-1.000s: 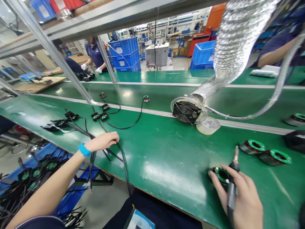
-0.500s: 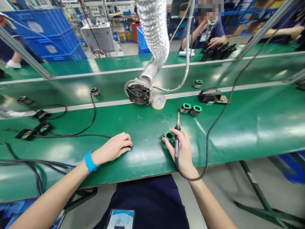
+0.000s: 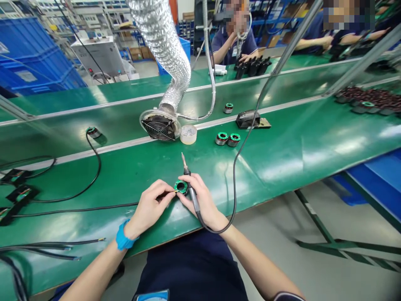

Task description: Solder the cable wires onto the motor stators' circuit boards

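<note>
A small round coil with a green top (image 3: 181, 186) lies on the green bench (image 3: 282, 159) right in front of me. My left hand (image 3: 149, 207), blue band on the wrist, pinches the bare end of a black cable (image 3: 94, 207) and brings it against the coil's left side. My right hand (image 3: 200, 200) touches the coil's right side with its fingertips and holds a soldering iron (image 3: 187, 174), whose tip points up and away from me. The iron's cord (image 3: 247, 138) loops off to the upper right.
A fume fan (image 3: 159, 125) on a silver hose stands behind, beside a tape roll (image 3: 188, 134). Two more coils (image 3: 227, 139) and a black iron stand (image 3: 249, 119) lie to the right. Cabled parts (image 3: 19, 194) crowd the left. Other people work across the far bench.
My left hand has slid right with the cable end until it meets the coil. My head has kept turning right, so the bench has shifted left in view.
</note>
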`<state>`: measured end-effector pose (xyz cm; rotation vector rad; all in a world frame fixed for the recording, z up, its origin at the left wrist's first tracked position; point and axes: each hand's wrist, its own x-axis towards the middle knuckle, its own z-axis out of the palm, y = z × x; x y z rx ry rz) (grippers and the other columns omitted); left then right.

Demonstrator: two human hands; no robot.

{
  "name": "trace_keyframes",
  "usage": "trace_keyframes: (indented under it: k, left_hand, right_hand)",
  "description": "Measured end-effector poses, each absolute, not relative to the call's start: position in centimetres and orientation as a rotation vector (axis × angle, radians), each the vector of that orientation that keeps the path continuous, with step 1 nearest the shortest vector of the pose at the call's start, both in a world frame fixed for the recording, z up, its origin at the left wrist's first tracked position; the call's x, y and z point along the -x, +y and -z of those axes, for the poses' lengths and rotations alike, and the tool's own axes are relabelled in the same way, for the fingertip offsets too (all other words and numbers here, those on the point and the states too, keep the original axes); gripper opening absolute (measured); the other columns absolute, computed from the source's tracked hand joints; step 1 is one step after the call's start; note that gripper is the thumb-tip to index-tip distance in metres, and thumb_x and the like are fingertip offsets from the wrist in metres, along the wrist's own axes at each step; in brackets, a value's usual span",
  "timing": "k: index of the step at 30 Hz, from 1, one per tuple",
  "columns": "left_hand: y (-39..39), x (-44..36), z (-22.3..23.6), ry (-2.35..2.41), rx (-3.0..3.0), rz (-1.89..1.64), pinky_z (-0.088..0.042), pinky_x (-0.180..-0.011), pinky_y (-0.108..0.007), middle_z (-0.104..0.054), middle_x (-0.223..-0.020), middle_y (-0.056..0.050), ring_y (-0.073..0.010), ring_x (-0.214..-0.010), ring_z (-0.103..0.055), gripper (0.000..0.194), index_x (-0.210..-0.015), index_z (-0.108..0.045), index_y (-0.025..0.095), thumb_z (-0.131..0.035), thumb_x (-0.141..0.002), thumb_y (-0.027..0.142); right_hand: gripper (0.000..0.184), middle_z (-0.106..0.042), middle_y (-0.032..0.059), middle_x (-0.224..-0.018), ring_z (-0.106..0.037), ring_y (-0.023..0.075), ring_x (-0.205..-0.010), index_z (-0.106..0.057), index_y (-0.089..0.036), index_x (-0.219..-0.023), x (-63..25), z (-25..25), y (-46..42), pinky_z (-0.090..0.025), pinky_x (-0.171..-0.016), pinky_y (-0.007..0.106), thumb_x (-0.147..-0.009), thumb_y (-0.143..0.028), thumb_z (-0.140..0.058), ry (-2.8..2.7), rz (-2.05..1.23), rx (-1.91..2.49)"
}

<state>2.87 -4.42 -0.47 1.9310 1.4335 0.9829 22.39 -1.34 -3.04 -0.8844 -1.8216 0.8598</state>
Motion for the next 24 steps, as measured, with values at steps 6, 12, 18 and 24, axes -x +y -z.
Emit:
trace_keyframes:
  k: [6, 12, 18, 24]
  left_hand:
    - [-4.7, -2.7, 1.3, 1.508, -1.733, -1.109, -0.052, -0.066, -0.026, -0.070, -0.085, -0.003, -0.0147, -0.071, -0.064, 0.015, -0.093, -0.074, 0.020, -0.068, -0.095, 0.035]
    - [-5.0, -3.3, 0.7, 1.546, -1.815, -1.184, -0.046, -0.062, -0.026, -0.067, -0.076, -0.002, -0.0138, -0.067, -0.059, 0.021, -0.077, -0.068, 0.019, -0.065, -0.095, 0.029]
    - [-4.9, -3.5, 0.5, 1.580, -1.754, -1.183, -0.043, -0.058, -0.026, -0.063, -0.072, -0.001, -0.0139, -0.065, -0.057, 0.026, -0.070, -0.064, 0.020, -0.061, -0.095, 0.029]
    - [-4.9, -3.0, 0.7, 1.576, -1.748, -1.194, -0.041, -0.058, -0.026, -0.063, -0.076, -0.002, -0.0139, -0.067, -0.056, 0.024, -0.073, -0.066, 0.020, -0.062, -0.095, 0.028]
  right_hand:
    - [0.043, -0.057, 0.0084, -0.121, -0.064, 0.0209, -0.108, -0.058, -0.026, -0.132, -22.1, 3.5, -1.8, -0.057, -0.097, 0.037, -0.092, -0.018, -0.069, -1.815, -0.834, 0.928]
    - [0.043, -0.056, 0.0080, -0.122, -0.064, 0.0195, -0.109, -0.057, -0.025, -0.133, -21.8, 3.2, -1.9, -0.057, -0.096, 0.034, -0.092, -0.016, -0.068, -1.848, -0.867, 0.890]
    - [0.051, -0.057, 0.0099, -0.124, -0.064, 0.0255, -0.112, -0.056, -0.026, -0.134, -21.1, 3.3, -2.8, -0.056, -0.099, 0.042, -0.088, -0.024, -0.077, -1.854, -0.762, 1.022]
    - [0.039, -0.056, 0.0134, -0.119, -0.063, 0.0288, -0.104, -0.058, -0.024, -0.132, -19.6, 3.4, -3.2, -0.057, -0.089, 0.045, -0.094, -0.028, -0.070, -1.884, -0.570, 1.141]
